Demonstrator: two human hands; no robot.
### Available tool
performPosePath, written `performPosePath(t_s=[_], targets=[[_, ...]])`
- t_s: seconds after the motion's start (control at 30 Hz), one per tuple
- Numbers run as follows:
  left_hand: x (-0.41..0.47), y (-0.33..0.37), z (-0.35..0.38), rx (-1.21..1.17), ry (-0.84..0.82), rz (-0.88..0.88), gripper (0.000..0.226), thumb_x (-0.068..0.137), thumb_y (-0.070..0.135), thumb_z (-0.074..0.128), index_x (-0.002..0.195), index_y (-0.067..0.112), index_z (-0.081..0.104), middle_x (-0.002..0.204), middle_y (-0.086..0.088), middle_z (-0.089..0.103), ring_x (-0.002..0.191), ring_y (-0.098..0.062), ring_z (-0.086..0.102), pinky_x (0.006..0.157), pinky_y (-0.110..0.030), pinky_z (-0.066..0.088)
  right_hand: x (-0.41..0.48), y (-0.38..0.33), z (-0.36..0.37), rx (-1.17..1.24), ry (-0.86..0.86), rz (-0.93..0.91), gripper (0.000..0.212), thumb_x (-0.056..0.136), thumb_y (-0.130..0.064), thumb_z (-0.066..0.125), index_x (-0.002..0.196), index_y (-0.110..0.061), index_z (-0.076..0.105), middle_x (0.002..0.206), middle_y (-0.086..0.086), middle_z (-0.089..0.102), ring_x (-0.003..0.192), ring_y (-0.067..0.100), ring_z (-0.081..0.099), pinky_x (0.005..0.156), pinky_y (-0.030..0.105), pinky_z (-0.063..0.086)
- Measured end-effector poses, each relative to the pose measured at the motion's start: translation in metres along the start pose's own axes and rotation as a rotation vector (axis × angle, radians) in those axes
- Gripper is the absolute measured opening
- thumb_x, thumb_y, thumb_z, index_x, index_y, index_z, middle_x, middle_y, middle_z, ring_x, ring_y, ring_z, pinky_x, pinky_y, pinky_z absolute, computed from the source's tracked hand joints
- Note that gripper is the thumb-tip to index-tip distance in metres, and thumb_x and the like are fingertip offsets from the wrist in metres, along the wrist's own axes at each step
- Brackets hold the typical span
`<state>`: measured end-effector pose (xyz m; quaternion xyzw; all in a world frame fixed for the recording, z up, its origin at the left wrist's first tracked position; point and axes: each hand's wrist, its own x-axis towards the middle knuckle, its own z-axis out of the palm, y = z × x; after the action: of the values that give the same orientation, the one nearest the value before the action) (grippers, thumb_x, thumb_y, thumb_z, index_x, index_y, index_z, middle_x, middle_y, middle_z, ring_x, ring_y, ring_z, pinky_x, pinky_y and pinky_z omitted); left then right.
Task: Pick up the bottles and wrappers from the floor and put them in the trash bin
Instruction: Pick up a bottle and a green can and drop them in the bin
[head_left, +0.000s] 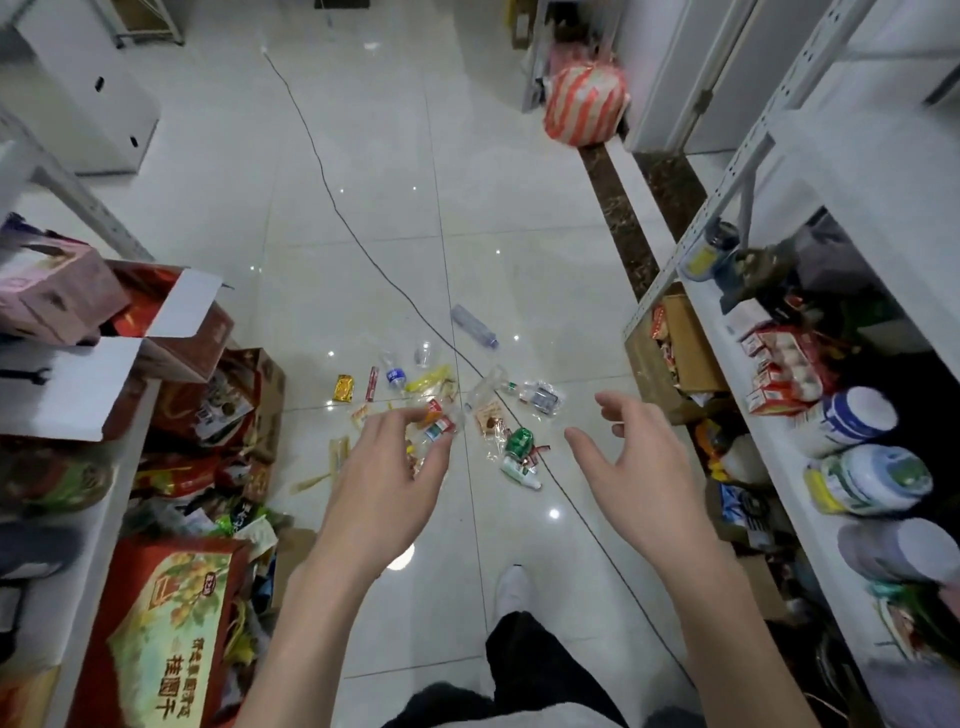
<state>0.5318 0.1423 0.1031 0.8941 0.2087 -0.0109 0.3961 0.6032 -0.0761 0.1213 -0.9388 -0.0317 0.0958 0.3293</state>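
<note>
Clear plastic bottles (474, 325) and yellow and red wrappers (344, 388) litter the glossy floor (363, 208). Your left hand (387, 470) and right hand (636, 467) hover above them, fingers (623, 408) loose and empty.

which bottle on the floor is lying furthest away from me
The clear bottle with the bluish cap, lying alone past the rest. The other bottles sit nearer to you, mixed in with the wrappers.

Green can (517, 441), yellow wrapper (343, 388), red/white striped bag (586, 104), glossy white floor (363, 182).
</note>
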Motion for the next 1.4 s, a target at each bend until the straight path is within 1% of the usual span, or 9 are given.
performPosePath(t_s=[0.13,0.33,0.43,0.53,0.67,0.77,1.03,1.17,1.4], targets=[[0.058,0.006,0.02,0.029,-0.012,-0.024,0.045,0.096,0.056,0.045,0.134,0.033,0.047,0.134,0.013,0.049,0.086,0.016,0.046,0.09,-0.031,0.042,0.062,0.013,0.012,0.008,-0.054,0.007,0.05,0.096,-0.045,0.06,0.141,-0.027,0.048,0.135,-0.008,0.05,0.13,0.013,0.048,0.108,0.042,0.043],[0.147,-0.042,0.059,0.088,-0.015,-0.097,0.049,0.097,0.056,0.045,0.136,0.027,0.048,0.136,0.009,0.048,0.1,-0.002,0.054,0.099,-0.039,0.046,0.149,0.04,0.076,-0.055,-0.129,0.029,0.051,0.096,-0.044,0.061,0.141,-0.024,0.048,0.131,-0.005,0.051,0.121,0.014,0.051,0.101,0.036,0.044],[0.195,-0.093,0.091,0.102,-0.008,-0.117,0.047,0.097,0.054,0.047,0.135,0.026,0.048,0.136,0.008,0.049,0.113,-0.011,0.055,0.098,-0.04,0.046,0.187,0.069,0.132,-0.066,-0.138,0.069,0.051,0.095,-0.046,0.062,0.14,-0.025,0.049,0.133,-0.004,0.052,0.122,0.015,0.052,0.103,0.043,0.046],[0.252,-0.161,0.143,0.115,-0.016,-0.126,0.048,0.098,0.054,0.047,0.136,0.025,0.048,0.137,0.006,0.05,0.102,-0.009,0.056,0.098,-0.043,0.047,0.233,0.116,0.21,-0.085,-0.145,0.095,0.052,0.094,-0.045,0.063,0.139,-0.023,0.05,0.131,0.0,0.054,0.118,0.019,0.055,0.1,0.043,0.047],[0.319,-0.266,0.23,0.164,-0.083,-0.158,0.05,0.097,0.053,0.048,0.137,0.024,0.047,0.139,0.0,0.049,0.116,-0.019,0.057,0.1,-0.047,0.048,0.285,0.199,0.319,-0.14,-0.193,0.157,0.054,0.094,-0.043,0.066,0.14,-0.021,0.05,0.133,0.003,0.052,0.118,0.02,0.056,0.096,0.036,0.046],[0.362,-0.337,0.3,0.22,-0.099,-0.143,0.048,0.098,0.049,0.05,0.138,0.021,0.047,0.14,-0.002,0.049,0.112,-0.019,0.058,0.1,-0.044,0.046,0.317,0.269,0.39,-0.16,-0.169,0.197,0.054,0.093,-0.044,0.066,0.14,-0.021,0.05,0.133,0.003,0.052,0.117,0.021,0.056,0.097,0.04,0.048],[0.456,-0.5,0.474,0.395,-0.152,-0.079,0.058,0.096,0.044,0.056,0.143,0.014,0.042,0.14,-0.014,0.047,0.125,-0.035,0.05,0.099,-0.047,0.042,0.385,0.435,0.559,-0.242,-0.177,0.262,0.053,0.092,-0.043,0.064,0.138,-0.021,0.049,0.133,0.007,0.05,0.116,0.028,0.056,0.097,0.046,0.048],[0.485,-0.552,0.53,0.481,-0.154,-0.045,0.064,0.091,0.045,0.063,0.144,0.016,0.041,0.135,-0.018,0.049,0.121,-0.041,0.049,0.097,-0.05,0.042,0.415,0.483,0.616,-0.289,-0.151,0.295,0.06,0.092,-0.045,0.062,0.143,-0.018,0.045,0.138,0.013,0.045,0.116,0.034,0.055,0.096,0.048,0.049],[0.495,-0.586,0.572,0.525,-0.077,-0.058,0.077,0.084,0.037,0.073,0.146,0.019,0.032,0.132,-0.02,0.051,0.12,-0.043,0.049,0.094,-0.054,0.039,0.43,0.513,0.67,-0.293,-0.075,0.375,0.086,0.085,-0.069,0.06,0.147,-0.016,0.033,0.141,0.016,0.038,0.123,0.039,0.049,0.1,0.049,0.044]])
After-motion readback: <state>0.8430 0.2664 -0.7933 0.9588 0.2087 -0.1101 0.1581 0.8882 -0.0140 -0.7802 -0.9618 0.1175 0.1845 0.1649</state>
